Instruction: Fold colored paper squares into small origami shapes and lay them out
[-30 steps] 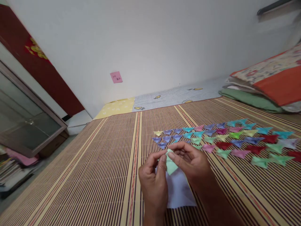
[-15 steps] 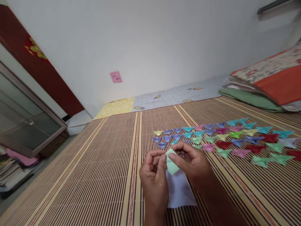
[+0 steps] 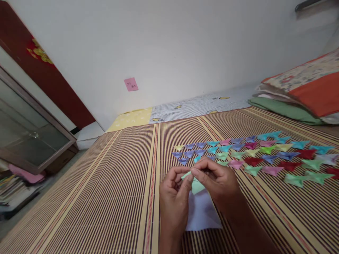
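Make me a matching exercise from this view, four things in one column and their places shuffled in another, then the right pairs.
Things
1. Pale green paper
2. Handwritten pink note
3. Lilac paper
4. Checked cloth

Places
A. Up on the white wall
B. Lying on the striped mat
C. Along the mat's far edge
D. Pinched by left hand and right hand

Pairs: 1-D, 2-A, 3-B, 4-C

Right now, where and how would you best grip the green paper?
Probably pinch the lower corner of the green paper lightly, coming from the near side, between the wrists. The left hand and right hand hold its upper part; the lower corner is bare, pointing toward the wearer above the lavender sheet in view. It looks thin, so flat fingertips should suit.
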Demonstrator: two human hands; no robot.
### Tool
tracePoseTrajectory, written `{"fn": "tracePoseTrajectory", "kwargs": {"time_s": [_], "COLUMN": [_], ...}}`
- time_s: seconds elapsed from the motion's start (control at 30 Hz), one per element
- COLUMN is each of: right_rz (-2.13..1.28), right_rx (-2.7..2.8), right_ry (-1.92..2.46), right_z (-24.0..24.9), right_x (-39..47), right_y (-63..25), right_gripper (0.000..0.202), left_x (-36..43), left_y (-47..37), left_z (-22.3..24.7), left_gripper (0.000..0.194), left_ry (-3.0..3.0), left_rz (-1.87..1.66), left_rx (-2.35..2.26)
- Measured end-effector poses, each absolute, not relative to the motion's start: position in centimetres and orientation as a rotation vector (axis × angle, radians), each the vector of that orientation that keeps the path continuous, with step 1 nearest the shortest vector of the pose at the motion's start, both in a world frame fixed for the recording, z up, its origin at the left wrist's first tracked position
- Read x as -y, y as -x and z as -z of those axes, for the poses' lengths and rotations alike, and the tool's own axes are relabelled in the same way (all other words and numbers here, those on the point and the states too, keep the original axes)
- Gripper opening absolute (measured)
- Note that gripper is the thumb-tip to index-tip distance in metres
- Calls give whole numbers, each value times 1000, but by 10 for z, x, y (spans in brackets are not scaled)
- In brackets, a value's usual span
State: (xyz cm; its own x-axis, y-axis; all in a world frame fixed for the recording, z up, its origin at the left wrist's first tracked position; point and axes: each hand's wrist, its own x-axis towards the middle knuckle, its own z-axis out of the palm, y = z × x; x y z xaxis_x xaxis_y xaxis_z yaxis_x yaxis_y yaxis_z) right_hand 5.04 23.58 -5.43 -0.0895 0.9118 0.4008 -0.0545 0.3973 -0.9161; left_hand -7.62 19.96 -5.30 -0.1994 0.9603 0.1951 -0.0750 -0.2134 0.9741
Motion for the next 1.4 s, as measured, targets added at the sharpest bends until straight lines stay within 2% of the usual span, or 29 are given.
{"fn": "tracePoseTrajectory", "kwargs": {"time_s": [0.13, 0.3, 0.47, 0.9, 1.13, 1.3, 1.4], "right_rz": [-1037, -1228, -1211, -1221, -1151, -1233, -1249], "right_rx": [1421, 1399, 1520, 1544, 1625, 1571, 1571], "right_ry": [854, 837, 883, 881, 947, 887, 849], "right_z": [55, 60, 66, 62, 62, 62, 64], "right_x": [-236, -241, -243, -239, -238, -240, -240], "right_y": [-50, -52, -53, -46, -46, -48, -48], "right_gripper": [21, 35, 20, 19, 26, 23, 20], "left_x": [-198, -200, -203, -202, -202, -200, -198], "left_y": [80, 83, 87, 90, 90, 95, 96], "left_z": [51, 55, 60, 60, 64, 55, 52], "left_gripper": [22, 29, 29, 28, 29, 22, 25], "left_ry": [-1288, -1167, -1103, -1155, -1222, -1222, -1217], "left_rz": [-1457, -1568, -1649, -1610, -1568, -1465, -1447], "left_rx": [-1276, -1292, -1338, -1290, -1347, -1232, -1224]}}
